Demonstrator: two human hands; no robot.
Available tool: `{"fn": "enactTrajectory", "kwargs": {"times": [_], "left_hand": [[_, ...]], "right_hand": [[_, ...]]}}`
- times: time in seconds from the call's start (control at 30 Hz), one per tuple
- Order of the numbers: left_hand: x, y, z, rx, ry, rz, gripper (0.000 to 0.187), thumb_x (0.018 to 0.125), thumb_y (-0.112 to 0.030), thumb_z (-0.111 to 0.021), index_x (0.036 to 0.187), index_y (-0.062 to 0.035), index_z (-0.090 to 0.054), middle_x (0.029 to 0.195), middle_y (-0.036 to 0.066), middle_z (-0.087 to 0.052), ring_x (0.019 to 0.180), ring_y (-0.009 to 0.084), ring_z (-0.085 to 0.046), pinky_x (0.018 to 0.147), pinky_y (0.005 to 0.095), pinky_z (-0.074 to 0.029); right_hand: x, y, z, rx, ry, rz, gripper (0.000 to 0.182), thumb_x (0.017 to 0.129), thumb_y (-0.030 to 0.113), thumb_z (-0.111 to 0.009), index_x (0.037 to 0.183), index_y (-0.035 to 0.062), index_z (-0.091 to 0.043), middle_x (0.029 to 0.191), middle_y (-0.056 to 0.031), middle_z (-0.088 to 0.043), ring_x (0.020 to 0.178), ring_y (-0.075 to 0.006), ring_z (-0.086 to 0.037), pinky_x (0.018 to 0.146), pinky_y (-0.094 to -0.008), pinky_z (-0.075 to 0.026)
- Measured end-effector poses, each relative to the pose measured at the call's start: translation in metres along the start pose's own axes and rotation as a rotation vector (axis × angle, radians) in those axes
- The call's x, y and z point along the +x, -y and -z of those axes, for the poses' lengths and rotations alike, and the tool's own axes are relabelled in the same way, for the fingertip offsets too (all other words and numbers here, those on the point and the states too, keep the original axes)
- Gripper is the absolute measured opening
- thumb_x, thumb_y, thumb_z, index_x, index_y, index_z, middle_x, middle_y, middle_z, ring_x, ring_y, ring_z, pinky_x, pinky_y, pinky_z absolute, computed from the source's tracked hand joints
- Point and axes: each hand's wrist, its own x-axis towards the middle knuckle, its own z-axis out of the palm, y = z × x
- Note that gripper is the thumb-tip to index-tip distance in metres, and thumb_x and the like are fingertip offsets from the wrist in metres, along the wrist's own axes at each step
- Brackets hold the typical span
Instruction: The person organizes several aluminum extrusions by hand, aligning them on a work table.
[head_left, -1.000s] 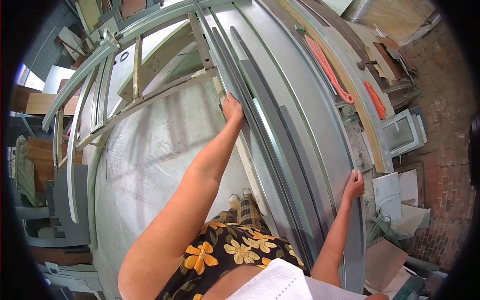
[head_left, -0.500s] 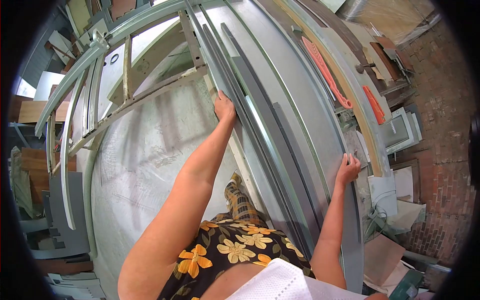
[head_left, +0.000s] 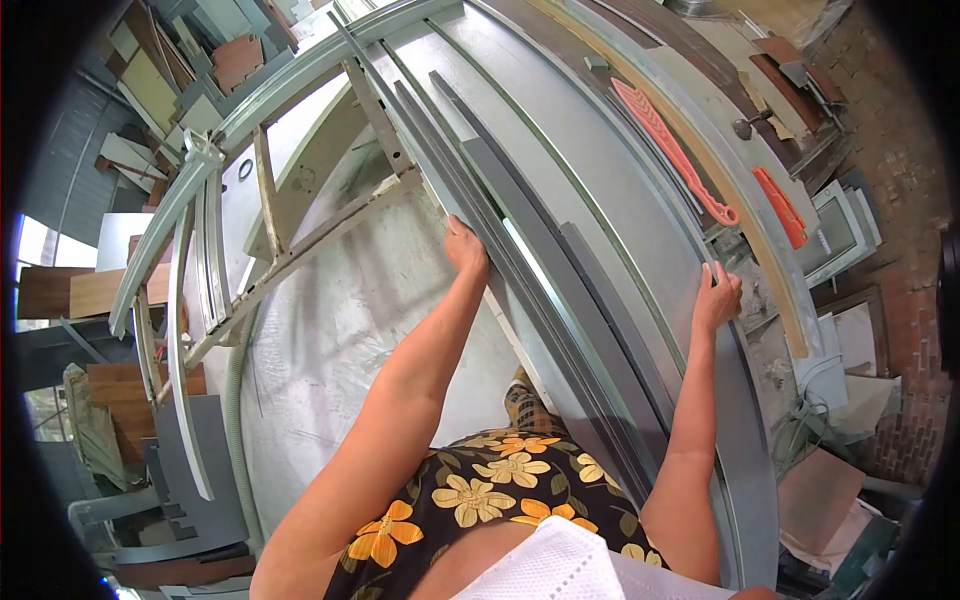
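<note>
My left hand (head_left: 467, 248) is closed over the left edge of a long metal rail (head_left: 520, 330), its fingertips partly hidden. Farther right, my right hand (head_left: 717, 297) is at the right edge of the wide grey metal tabletop (head_left: 600, 190), fingers bent together; whatever is between them is hidden. Between my arms run dark grey lengthwise strips (head_left: 590, 290) and a bright metal slot. Beyond my right hand lies a red-orange push stick (head_left: 675, 150) with a ridged wide end.
An orange tool (head_left: 780, 205) lies right of a wooden strip (head_left: 765, 260). A metal frame (head_left: 300, 250) juts out on the left above the pale floor (head_left: 330, 370). Boards and offcuts (head_left: 150, 295) are stacked at left; more panels (head_left: 830, 235) stand at right by bricks.
The view has shifted, so the surroundings appear farther right and lower. My right hand has moved forward along the table edge, nearer the push stick. My left hand stays on the rail.
</note>
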Motion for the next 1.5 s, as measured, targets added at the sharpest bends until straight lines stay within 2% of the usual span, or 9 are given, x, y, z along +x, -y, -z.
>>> {"fn": "enactTrajectory", "kwargs": {"times": [0.3, 0.43, 0.47, 0.57, 0.6, 0.77, 0.9, 1.13, 1.5], "left_hand": [[0.019, 0.001, -0.004, -0.017, -0.006, -0.036, 0.060, 0.091, -0.049, -0.032, 0.091, 0.0045, -0.060, 0.090, 0.026, -0.060, 0.086, 0.0430, -0.056, 0.077, 0.0465, -0.041], [0.033, 0.002, -0.009, -0.016, -0.009, -0.055, 0.059, 0.091, -0.047, -0.031, 0.095, 0.0042, -0.061, 0.091, 0.026, -0.061, 0.087, 0.0430, -0.056, 0.077, 0.0458, -0.042], [0.037, 0.003, -0.011, -0.022, -0.008, -0.060, 0.060, 0.091, -0.047, -0.031, 0.095, 0.0042, -0.061, 0.091, 0.026, -0.061, 0.088, 0.0430, -0.056, 0.078, 0.0457, -0.042], [0.054, 0.012, -0.017, -0.020, -0.005, -0.027, 0.061, 0.091, -0.049, -0.030, 0.096, 0.0043, -0.061, 0.093, 0.026, -0.061, 0.090, 0.0430, -0.056, 0.078, 0.0458, -0.042], [0.060, 0.017, -0.021, -0.028, -0.015, -0.018, 0.062, 0.091, -0.049, -0.030, 0.095, 0.0042, -0.061, 0.093, 0.026, -0.061, 0.090, 0.0431, -0.056, 0.078, 0.0459, -0.042], [0.078, 0.020, -0.028, 0.053, -0.036, -0.024, 0.063, 0.090, -0.050, -0.030, 0.087, 0.0039, -0.063, 0.088, 0.025, -0.062, 0.086, 0.0428, -0.057, 0.077, 0.0468, -0.042], [0.078, 0.009, -0.026, 0.047, -0.030, -0.016, 0.062, 0.090, -0.050, -0.031, 0.084, 0.0030, -0.063, 0.085, 0.024, -0.062, 0.084, 0.0416, -0.058, 0.075, 0.0463, -0.042], [0.096, 0.005, -0.027, 0.055, -0.013, 0.002, 0.062, 0.089, -0.051, -0.032, 0.090, 0.0032, -0.063, 0.089, 0.023, -0.063, 0.087, 0.0404, -0.058, 0.077, 0.0447, -0.042], [0.113, -0.001, -0.035, 0.044, -0.024, 0.015, 0.062, 0.088, -0.052, -0.032, 0.094, 0.0015, -0.063, 0.093, 0.024, -0.062, 0.091, 0.0407, -0.057, 0.080, 0.0449, -0.042]], "right_hand": [[0.028, 0.063, -0.031, 0.038, -0.059, 0.063, 0.027, 0.078, 0.039, -0.062, 0.099, 0.0215, -0.066, 0.090, -0.0018, -0.056, 0.089, -0.0231, -0.054, 0.073, -0.0443, -0.041], [0.032, 0.075, -0.039, 0.061, -0.049, 0.086, 0.041, 0.078, 0.040, -0.061, 0.111, 0.0166, -0.059, 0.097, -0.0046, -0.056, 0.099, -0.0244, -0.052, 0.082, -0.0464, -0.039], [0.029, 0.072, -0.037, 0.121, -0.082, 0.110, 0.045, 0.077, 0.038, -0.063, 0.114, 0.0116, -0.057, 0.103, -0.0070, -0.056, 0.104, -0.0257, -0.050, 0.085, -0.0461, -0.038], [0.020, 0.040, -0.022, 0.257, -0.139, 0.221, 0.044, 0.076, 0.033, -0.065, 0.113, 0.0102, -0.057, 0.107, -0.0088, -0.055, 0.104, -0.0268, -0.050, 0.085, -0.0434, -0.039], [0.013, 0.028, -0.009, 0.246, -0.115, 0.234, 0.043, 0.075, 0.029, -0.067, 0.112, 0.0097, -0.058, 0.108, -0.0093, -0.055, 0.102, -0.0265, -0.051, 0.084, -0.0400, -0.041], [-0.027, -0.063, 0.025, 0.171, -0.077, 0.229, 0.038, 0.075, 0.027, -0.067, 0.109, 0.0113, -0.060, 0.108, -0.0066, -0.055, 0.100, -0.0251, -0.052, 0.082, -0.0399, -0.042], [-0.040, -0.105, 0.038, 0.062, -0.112, 0.170, 0.035, 0.077, 0.026, -0.066, 0.109, 0.0138, -0.060, 0.106, -0.0042, -0.054, 0.099, -0.0242, -0.053, 0.081, -0.0390, -0.042], [-0.036, -0.102, 0.019, 0.100, -0.157, 0.108, 0.022, 0.078, 0.022, -0.065, 0.100, 0.0180, -0.067, 0.092, -0.0014, -0.054, 0.088, -0.0216, -0.053, 0.075, -0.0390, -0.042], [-0.008, -0.052, -0.013, 0.168, -0.132, 0.135, 0.024, 0.076, 0.022, -0.066, 0.100, 0.0197, -0.067, 0.091, -0.0011, -0.055, 0.087, -0.0216, -0.054, 0.076, -0.0402, -0.042]]}}
